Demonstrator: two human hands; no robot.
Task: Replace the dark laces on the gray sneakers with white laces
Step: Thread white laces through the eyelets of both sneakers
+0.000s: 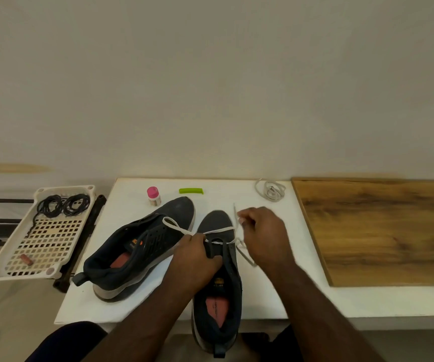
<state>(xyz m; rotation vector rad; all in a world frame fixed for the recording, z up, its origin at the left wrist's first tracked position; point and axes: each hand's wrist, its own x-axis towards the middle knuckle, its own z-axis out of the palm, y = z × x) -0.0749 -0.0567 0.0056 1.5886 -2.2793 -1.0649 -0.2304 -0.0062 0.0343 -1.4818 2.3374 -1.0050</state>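
Observation:
Two dark gray sneakers lie on the white table (pixel 250 194). The left sneaker (pixel 143 246) lies tilted on its side, without laces. The right sneaker (pixel 218 283) points away from me, with a white lace (pixel 221 230) threaded through its front eyelets. My left hand (pixel 197 257) grips that shoe's tongue area and pinches a loop of the lace. My right hand (pixel 260 231) pinches the other lace end beside the toe. A second white lace (pixel 270 190) lies coiled at the back. The dark laces (pixel 63 205) lie in a white tray.
The perforated white tray (pixel 36 246) sits on a dark rack left of the table and also holds a small reddish item (pixel 26 259). A pink-capped bottle (pixel 154 196) and a green clip (pixel 191 191) stand behind the shoes. A wooden board (pixel 383 231) covers the right side.

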